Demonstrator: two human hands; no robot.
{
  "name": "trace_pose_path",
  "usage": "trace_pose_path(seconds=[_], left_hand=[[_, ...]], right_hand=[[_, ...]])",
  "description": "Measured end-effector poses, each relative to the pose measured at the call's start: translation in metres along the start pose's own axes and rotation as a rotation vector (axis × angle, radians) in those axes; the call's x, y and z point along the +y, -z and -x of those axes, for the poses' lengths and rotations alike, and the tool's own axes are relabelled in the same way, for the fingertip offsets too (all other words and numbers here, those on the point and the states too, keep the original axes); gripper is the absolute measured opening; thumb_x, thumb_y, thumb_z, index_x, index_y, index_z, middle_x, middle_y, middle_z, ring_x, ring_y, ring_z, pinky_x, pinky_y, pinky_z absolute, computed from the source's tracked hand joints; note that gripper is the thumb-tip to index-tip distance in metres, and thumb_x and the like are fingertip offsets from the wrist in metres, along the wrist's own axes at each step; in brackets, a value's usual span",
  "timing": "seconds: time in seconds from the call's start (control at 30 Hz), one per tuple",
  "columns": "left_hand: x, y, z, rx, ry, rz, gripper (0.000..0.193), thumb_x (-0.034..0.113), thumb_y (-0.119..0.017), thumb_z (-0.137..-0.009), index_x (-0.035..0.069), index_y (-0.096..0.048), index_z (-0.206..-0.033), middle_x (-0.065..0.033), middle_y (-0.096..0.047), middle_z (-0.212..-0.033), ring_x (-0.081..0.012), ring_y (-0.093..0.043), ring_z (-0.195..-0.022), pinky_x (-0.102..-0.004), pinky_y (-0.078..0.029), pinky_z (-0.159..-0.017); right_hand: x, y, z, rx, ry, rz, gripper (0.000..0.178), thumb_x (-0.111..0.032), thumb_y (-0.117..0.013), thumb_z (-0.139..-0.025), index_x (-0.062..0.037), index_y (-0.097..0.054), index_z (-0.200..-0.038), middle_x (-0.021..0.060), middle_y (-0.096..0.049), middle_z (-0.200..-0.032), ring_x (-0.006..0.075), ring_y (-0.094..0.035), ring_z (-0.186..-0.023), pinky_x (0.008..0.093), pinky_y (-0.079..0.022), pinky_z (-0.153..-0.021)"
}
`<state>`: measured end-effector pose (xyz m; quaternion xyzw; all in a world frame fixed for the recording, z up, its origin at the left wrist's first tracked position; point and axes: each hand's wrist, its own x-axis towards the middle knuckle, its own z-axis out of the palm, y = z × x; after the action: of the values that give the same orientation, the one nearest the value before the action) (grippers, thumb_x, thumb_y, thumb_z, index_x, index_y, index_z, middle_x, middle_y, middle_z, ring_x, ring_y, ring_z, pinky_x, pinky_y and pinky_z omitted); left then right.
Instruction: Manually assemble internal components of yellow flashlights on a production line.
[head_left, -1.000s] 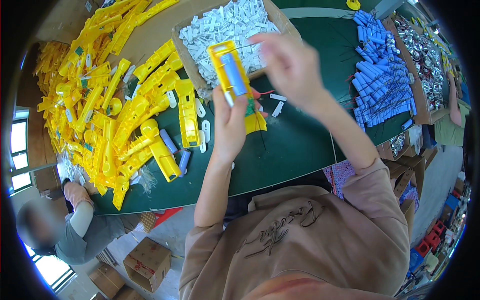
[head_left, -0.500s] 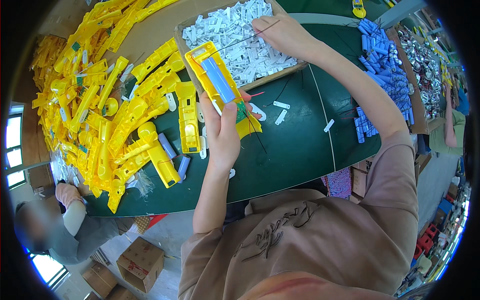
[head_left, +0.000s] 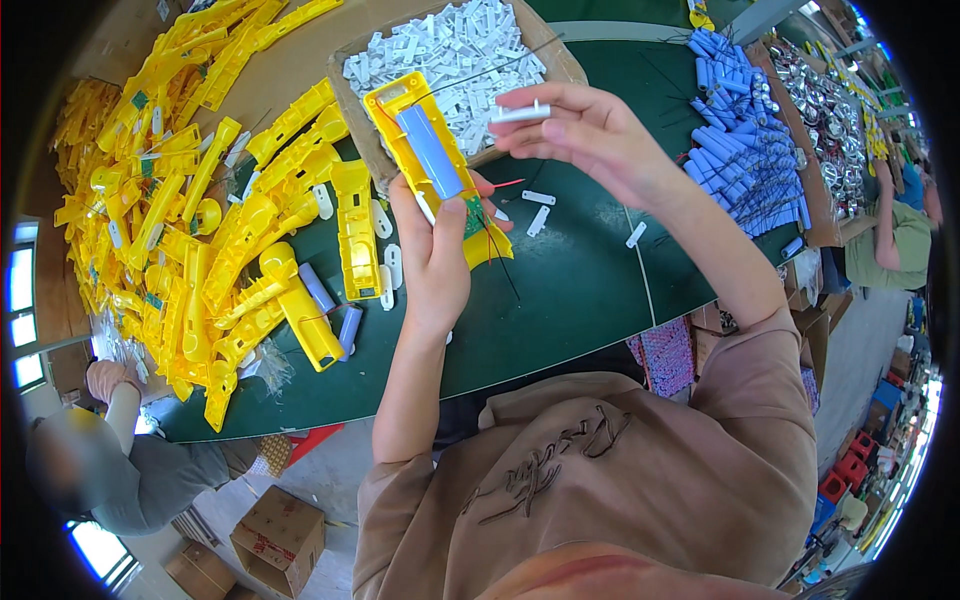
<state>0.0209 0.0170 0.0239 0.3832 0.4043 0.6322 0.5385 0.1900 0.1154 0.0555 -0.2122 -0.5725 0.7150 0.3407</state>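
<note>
In my left hand [head_left: 440, 245] is a yellow plastic housing [head_left: 393, 98], tilted, its open side facing up. Inside it lies a blue cylindrical battery [head_left: 428, 152], with a small green circuit board [head_left: 474, 218] below it. Thin black and red wires stick out from the housing. My right hand [head_left: 595, 135] pinches a small white plastic piece [head_left: 520, 114] between thumb and fingers, to the right of the housing and apart from it. Behind both hands stands a cardboard box [head_left: 567, 68] filled with similar white pieces [head_left: 440, 50].
Yellow housings [head_left: 190, 250] lie heaped on the left of the green table [head_left: 590, 290]. Two blue batteries [head_left: 317, 287] rest beside the heap. More wired batteries [head_left: 735, 130] are piled at the right, next to a box of shiny metal parts [head_left: 815, 120]. Another person [head_left: 120, 470] is at lower left.
My right hand has come out of the box toward me, now with a white plastic piece in its fingers. The left hand still holds the housing in nearly the same place.
</note>
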Motion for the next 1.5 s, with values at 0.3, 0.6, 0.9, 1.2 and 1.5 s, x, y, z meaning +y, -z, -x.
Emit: trace_pose_path(seconds=[0.3,0.6,0.9,1.2,1.5], left_hand=[[0.0,-0.005,0.008,-0.146,-0.018,0.054,0.033,0.005,-0.037,-0.09,0.004,-0.025,-0.121,-0.0157,-0.051,-0.104,-0.0178,-0.056,-0.084,-0.034,-0.053,-0.071],[-0.007,-0.006,0.013,-0.274,-0.175,-0.058,0.039,0.001,-0.041,-0.088,0.001,-0.022,-0.122,-0.0172,-0.051,-0.103,-0.0179,-0.057,-0.085,-0.0322,-0.051,-0.074],[-0.013,-0.001,0.016,-0.243,-0.23,-0.332,0.046,0.0,-0.049,-0.085,-0.003,-0.024,-0.123,-0.018,-0.054,-0.1,-0.0185,-0.059,-0.084,-0.0312,-0.049,-0.075],[-0.011,-0.004,0.013,-0.249,-0.004,-0.4,0.036,0.002,-0.04,-0.089,0.0,-0.024,-0.121,-0.0153,-0.05,-0.101,-0.0162,-0.054,-0.083,-0.0302,-0.051,-0.071],[-0.001,-0.007,0.013,-0.311,0.247,-0.115,0.036,0.006,-0.037,-0.089,0.001,-0.025,-0.123,-0.016,-0.051,-0.098,-0.0171,-0.055,-0.079,-0.0327,-0.054,-0.068]], right_hand=[[0.005,-0.029,0.007,0.161,0.236,0.152,0.013,-0.012,-0.058,-0.089,-0.0008,-0.057,-0.096,0.0038,-0.06,-0.089,0.0074,-0.056,-0.079,0.0209,-0.046,-0.068],[0.015,-0.024,-0.001,0.25,0.275,-0.323,0.007,-0.009,-0.057,-0.089,-0.0033,-0.053,-0.091,0.0019,-0.057,-0.075,0.0058,-0.054,-0.068,0.0182,-0.043,-0.058],[0.001,-0.022,0.004,0.174,0.252,-0.035,0.01,-0.006,-0.053,-0.09,-0.0022,-0.05,-0.099,0.0063,-0.061,-0.088,0.0073,-0.059,-0.075,0.0184,-0.047,-0.063],[0.006,-0.019,-0.006,0.315,0.315,0.307,0.013,-0.004,-0.058,-0.087,-0.0025,-0.048,-0.096,0.0025,-0.058,-0.081,0.0038,-0.052,-0.067,0.0167,-0.042,-0.059],[-0.002,0.007,-0.016,-0.048,0.213,0.718,0.039,-0.008,-0.056,-0.089,-0.0024,-0.046,-0.125,0.0032,-0.059,-0.101,0.0083,-0.055,-0.093,0.0201,-0.044,-0.079]])
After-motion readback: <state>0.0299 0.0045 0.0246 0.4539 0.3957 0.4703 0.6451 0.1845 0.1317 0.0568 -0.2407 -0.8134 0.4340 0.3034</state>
